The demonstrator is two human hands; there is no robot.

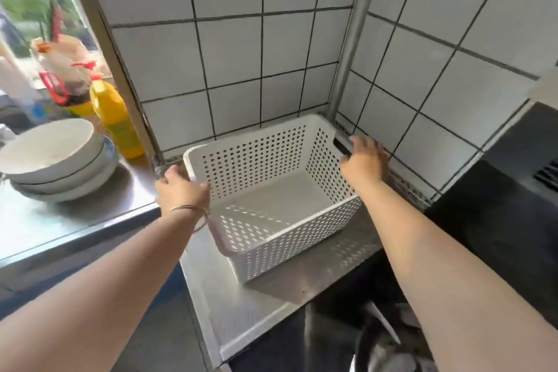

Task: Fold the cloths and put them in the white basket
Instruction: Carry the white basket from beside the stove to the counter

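Observation:
An empty white perforated basket rests on a steel shelf in the tiled corner. My left hand grips its left rim, a thin bangle on that wrist. My right hand holds the right end at the handle slot. Nothing lies inside the basket. No cloths are in view.
A stack of white bowls stands on the steel counter to the left, with a yellow bottle behind it by the window. A metal pipe runs up the corner. A dark stove surface lies to the right.

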